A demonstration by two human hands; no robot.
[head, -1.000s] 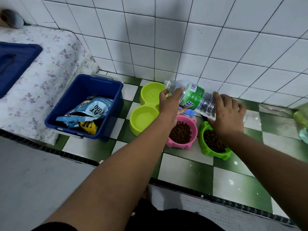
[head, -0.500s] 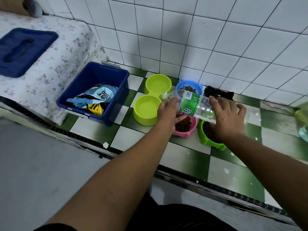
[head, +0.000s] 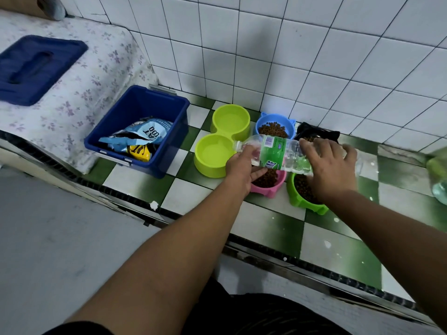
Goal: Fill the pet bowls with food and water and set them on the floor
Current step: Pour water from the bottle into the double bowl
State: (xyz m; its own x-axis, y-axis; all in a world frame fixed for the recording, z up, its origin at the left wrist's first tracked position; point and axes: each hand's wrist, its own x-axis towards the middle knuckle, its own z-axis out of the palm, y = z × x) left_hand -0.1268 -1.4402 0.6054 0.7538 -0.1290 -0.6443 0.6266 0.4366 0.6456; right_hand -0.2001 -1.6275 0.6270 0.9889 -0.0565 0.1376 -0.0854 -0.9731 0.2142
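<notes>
Both forearms reach forward and down, bare, hands low over the bowls.
Left grip (head: 242, 165): fingers and thumb wrapped round the neck end of the water bottle (head: 275, 151).
Right grip (head: 330, 163): palm down, fingers curled over the bottle's base end.
The bottle is carried between the two, lying almost level. It has a green label, clear water shows in the base half, and its mouth points away from the left grip over the near cup of the lime double bowl (head: 205, 169). Cannot tell whether water is running out.

Both cups of the double bowl look to hold water.
Under the left grip's fingers is a pink bowl (head: 271, 191) with kibble.
Under the right grip is a green bowl (head: 297, 204) with kibble.
Beyond the bottle is a blue bowl (head: 263, 118), also with kibble.

All the bowls stand on a green-and-white checked tile floor (head: 266, 226) against a white tiled wall (head: 314, 56).
Well out from the left grip, past the double bowl, is a blue storage bin (head: 180, 131) holding a cat-food bag (head: 142, 131).
Farther that way, a blue lid (head: 36, 68) lies on a floral cloth (head: 79, 97).
</notes>
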